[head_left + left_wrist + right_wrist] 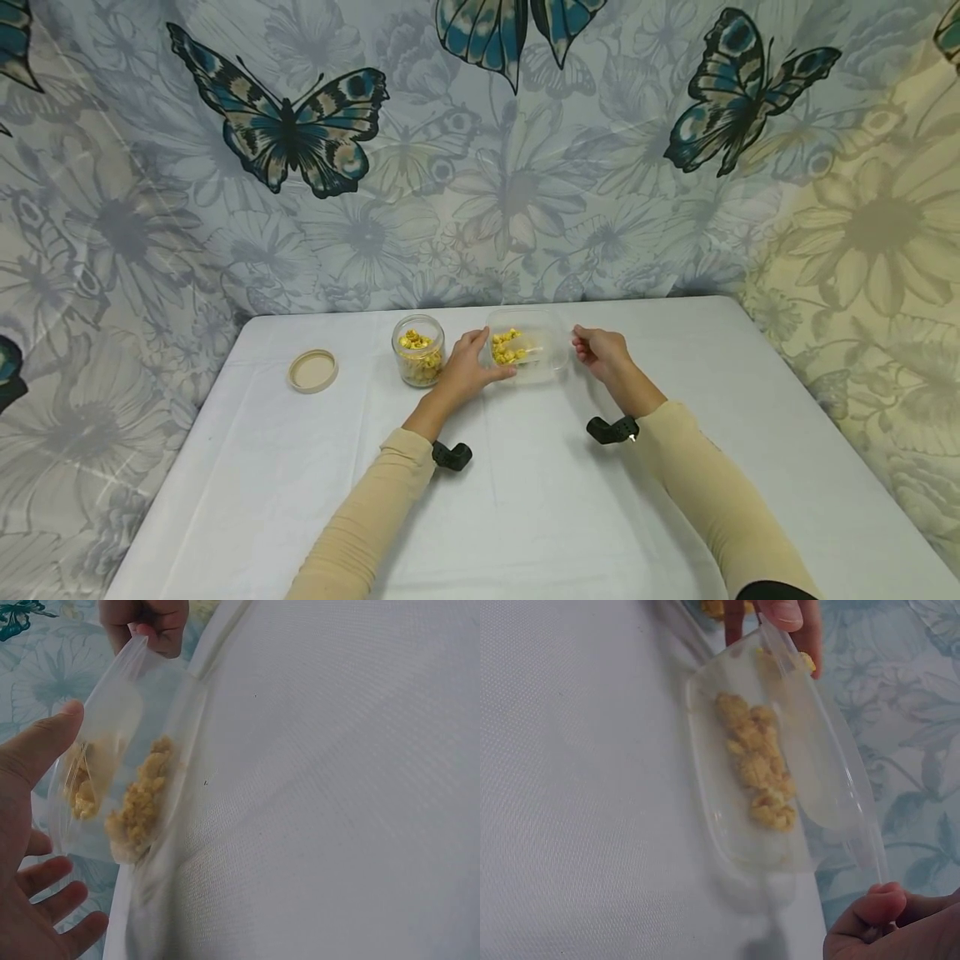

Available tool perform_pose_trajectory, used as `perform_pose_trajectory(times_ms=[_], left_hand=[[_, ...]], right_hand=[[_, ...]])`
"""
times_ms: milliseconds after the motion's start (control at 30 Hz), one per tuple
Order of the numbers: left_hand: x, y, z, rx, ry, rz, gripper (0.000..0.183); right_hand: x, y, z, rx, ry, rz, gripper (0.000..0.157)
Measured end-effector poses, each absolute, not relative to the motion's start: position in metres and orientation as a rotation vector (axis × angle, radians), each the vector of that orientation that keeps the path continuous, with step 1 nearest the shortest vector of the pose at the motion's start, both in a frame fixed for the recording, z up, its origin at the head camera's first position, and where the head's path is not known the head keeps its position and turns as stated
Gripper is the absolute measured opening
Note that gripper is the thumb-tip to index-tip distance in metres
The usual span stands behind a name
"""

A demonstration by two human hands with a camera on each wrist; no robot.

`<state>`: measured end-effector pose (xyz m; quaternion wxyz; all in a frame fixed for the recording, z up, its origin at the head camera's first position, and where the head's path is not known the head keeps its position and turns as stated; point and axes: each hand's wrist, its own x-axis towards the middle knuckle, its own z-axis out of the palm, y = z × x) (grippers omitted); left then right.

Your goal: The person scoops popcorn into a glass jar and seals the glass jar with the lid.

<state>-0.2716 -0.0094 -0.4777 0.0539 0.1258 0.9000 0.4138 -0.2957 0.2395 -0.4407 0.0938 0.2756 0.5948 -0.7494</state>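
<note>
A translucent plastic container (551,367) with yellow popcorn (507,347) at its left end sits near the back of the table. My left hand (467,367) spans that end, its thumb at the rim. In the left wrist view the left fingers (56,907) are spread and extended. My right hand (602,354) pinches the container's right edge between thumb and curled fingers, as the right wrist view shows at the rim (883,870). Left of the left hand stands an uncovered glass jar (417,371), partly filled with popcorn.
A round beige-rimmed lid (312,371) lies left of the jar. White cloth covers the table (510,500). Behind it hangs a butterfly-patterned fabric backdrop (517,192), meeting the table's back edge close behind the container.
</note>
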Motion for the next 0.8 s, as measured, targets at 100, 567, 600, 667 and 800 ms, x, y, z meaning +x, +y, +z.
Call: perform_pose_trajectory(times_ms=[100,567,600,667,800], left_hand=[[-0.2707,-0.0096,-0.4786,0.386,2.732,1.265,0.098],[-0.2714,-0.0098,-0.4805,0.41,2.756,1.259,0.099],[-0.2715,-0.0098,-0.4804,0.411,2.754,1.261,0.098],[-0.2716,-0.0097,-0.4802,0.412,2.754,1.264,0.098],[-0.2718,-0.0091,-0.4798,0.406,2.762,1.261,0.098]], right_hand=[[-0.2939,0.2403,-0.4402,0.823,1.734,-2.237,0.009],[-0.2911,0.2431,-0.4367,0.803,1.652,-2.29,0.016],[-0.2913,0.2436,-0.4369,0.791,1.649,-2.294,0.015],[-0.2916,0.2439,-0.437,0.777,1.648,-2.3,0.013],[-0.292,0.2446,-0.436,0.764,1.649,-2.314,0.009]])
